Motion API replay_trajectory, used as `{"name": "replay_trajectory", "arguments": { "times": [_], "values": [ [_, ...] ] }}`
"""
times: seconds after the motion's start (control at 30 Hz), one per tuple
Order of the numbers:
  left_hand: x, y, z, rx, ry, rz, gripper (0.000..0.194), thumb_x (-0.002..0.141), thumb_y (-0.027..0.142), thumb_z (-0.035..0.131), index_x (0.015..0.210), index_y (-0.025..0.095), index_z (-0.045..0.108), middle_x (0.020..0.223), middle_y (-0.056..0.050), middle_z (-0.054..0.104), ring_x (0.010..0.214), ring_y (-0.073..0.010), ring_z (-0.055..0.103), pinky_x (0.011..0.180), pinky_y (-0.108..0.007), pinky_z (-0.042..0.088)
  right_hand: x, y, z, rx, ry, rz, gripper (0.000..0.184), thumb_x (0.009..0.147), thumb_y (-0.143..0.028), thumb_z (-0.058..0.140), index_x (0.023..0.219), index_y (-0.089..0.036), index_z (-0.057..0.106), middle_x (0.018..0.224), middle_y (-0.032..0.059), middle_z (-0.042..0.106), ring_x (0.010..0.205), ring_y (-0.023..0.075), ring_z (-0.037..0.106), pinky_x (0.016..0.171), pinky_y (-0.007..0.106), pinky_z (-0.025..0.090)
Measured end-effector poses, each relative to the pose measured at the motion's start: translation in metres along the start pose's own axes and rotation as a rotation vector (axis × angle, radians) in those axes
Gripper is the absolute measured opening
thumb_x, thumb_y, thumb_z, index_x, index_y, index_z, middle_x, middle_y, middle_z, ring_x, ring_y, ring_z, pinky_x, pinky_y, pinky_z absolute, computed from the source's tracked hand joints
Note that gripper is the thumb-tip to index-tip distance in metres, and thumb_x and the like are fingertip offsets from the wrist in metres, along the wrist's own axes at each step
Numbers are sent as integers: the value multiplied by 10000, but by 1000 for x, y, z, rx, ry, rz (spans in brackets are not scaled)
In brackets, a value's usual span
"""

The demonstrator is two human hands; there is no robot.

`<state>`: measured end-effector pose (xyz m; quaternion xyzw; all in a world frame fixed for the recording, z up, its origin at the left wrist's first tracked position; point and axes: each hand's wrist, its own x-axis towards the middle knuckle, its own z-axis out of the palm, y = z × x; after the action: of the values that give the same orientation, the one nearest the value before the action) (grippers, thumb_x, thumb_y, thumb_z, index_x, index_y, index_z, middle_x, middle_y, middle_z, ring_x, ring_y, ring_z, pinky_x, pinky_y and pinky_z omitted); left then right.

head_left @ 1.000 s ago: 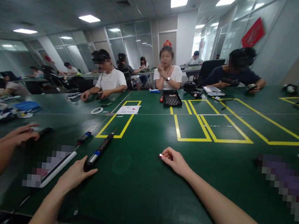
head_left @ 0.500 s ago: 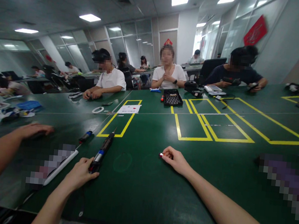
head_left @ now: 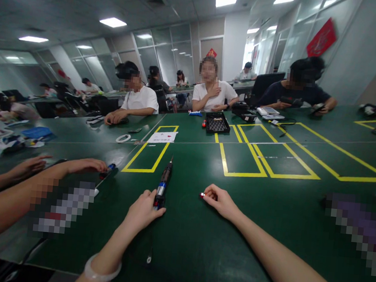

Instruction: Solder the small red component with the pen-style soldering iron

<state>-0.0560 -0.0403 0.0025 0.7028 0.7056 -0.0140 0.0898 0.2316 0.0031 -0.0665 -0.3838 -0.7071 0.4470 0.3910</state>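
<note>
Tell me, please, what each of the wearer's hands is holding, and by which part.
The left hand holds a pen-shaped tool by its near end. The right hand pinches a small red object, but by which part cannot be told.

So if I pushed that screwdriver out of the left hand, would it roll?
The screwdriver would probably roll sideways, because its barrel looks round. It should stay stiff, since that barrel runs straight. Its tip might bend or poke, being so thin.
</note>
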Motion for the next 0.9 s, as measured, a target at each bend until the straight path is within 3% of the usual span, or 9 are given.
{"name": "replay_trajectory", "arguments": {
  "times": [0.2,0.43,0.57,0.9],
  "values": [
    [19,62,3,78,30,88,595,740,533,564,1215,181,496,1083,-113,559,941,-249,588,733,-303,443,0,-3,0,-16,23,-4,173,849,-332,585,891,-164,572,737,3,593,628,114,513,577,221,399],
    [34,107,18,72,73,179,609,745,543,578,1233,196,464,1102,-111,562,984,-258,584,764,-314,455,2,-5,0,-90,115,-12,77,820,-246,551,850,-174,547,685,-18,552,590,112,499,569,222,397],
    [34,117,27,64,106,217,652,766,523,570,1301,185,408,1162,-123,540,1058,-267,550,816,-327,452,3,-2,-3,-133,160,-9,53,799,-220,534,837,-183,529,682,-23,550,599,118,509,573,222,395],
    [31,114,31,41,116,245,635,783,505,556,1297,161,413,1190,-126,530,1055,-269,546,817,-340,464,2,-4,-4,-190,194,18,46,771,-188,532,816,-187,523,648,-37,534,581,119,504,556,214,379]
  ]
}}
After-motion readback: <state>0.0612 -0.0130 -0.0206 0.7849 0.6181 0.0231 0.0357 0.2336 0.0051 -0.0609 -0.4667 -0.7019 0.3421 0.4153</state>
